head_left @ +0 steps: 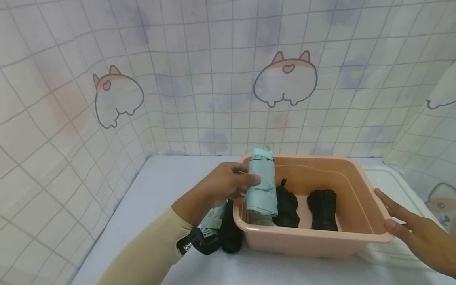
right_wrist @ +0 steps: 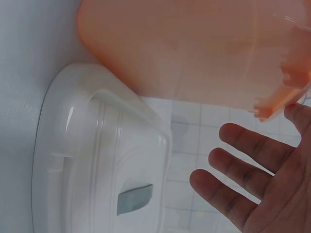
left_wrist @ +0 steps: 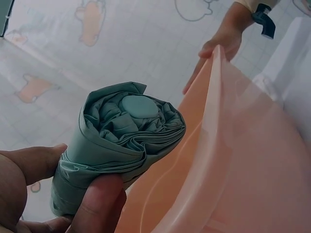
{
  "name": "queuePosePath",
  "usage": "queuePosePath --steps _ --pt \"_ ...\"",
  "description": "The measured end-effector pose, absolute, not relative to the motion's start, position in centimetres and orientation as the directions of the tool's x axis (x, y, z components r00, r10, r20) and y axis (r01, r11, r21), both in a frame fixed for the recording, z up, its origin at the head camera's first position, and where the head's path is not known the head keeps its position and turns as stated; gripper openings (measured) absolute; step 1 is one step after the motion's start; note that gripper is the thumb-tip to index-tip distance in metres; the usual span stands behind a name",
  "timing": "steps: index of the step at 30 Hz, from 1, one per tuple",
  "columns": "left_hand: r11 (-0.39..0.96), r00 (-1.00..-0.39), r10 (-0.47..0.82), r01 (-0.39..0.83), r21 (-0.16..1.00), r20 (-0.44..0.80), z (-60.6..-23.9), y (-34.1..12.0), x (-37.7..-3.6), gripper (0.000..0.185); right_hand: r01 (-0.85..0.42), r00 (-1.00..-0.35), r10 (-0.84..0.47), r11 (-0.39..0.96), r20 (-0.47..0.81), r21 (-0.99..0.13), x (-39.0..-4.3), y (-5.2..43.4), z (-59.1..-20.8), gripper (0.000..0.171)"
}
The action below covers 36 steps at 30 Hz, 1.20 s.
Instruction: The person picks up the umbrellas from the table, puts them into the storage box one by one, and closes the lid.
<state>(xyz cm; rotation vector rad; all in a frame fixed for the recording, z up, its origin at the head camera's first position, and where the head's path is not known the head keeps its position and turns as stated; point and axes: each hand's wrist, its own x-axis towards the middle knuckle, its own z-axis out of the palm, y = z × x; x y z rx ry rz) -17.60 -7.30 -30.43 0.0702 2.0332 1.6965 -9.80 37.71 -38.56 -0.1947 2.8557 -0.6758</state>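
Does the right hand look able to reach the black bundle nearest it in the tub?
Probably yes: the right hand touches the tub's rim, the top is open, and nothing covers that black bundle.

Left arm angles in from the lower left, pale sleeve stopping short of the hand. And the left hand has a grip, digits bent in from opposite sides! Over on the far right, the right hand reaches inward, its fingers straight, fanned, gaps showing between three of them!
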Motion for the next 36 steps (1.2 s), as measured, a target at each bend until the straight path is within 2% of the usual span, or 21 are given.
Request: queuePosePath --steps 7,19,27,36 --pt "0.195 -0.869 0.383 -0.253 0.947 -0.312 -30.7 -6.5 -17.5 0.071 -0.073 -0.97 -0.167 0.895 -0.179 -0.441 -10.0 37.6 -38.5 0.073" --pt "0.222 -0.865 0.399 -0.232 0.947 -0.305 -31.0 -5.2 -17.7 0.063 -0.095 -0.972 -0.179 0.888 -0.15 -0.449 -9.8 37.7 -38.7 0.072" --pt "0.263 -0.874 0.378 -0.216 0.94 -0.306 -31.1 -4.3 -17.6 0.065 -0.095 -0.973 -0.178 0.887 -0.146 -0.452 -9.7 37.6 -38.6 0.072" --pt "0.24 -0.866 0.396 -0.222 0.945 -0.304 -31.0 -3.5 -17.5 0.065 -0.11 -0.974 -0.186 0.886 -0.129 -0.45 -9.5 37.6 -38.5 0.071"
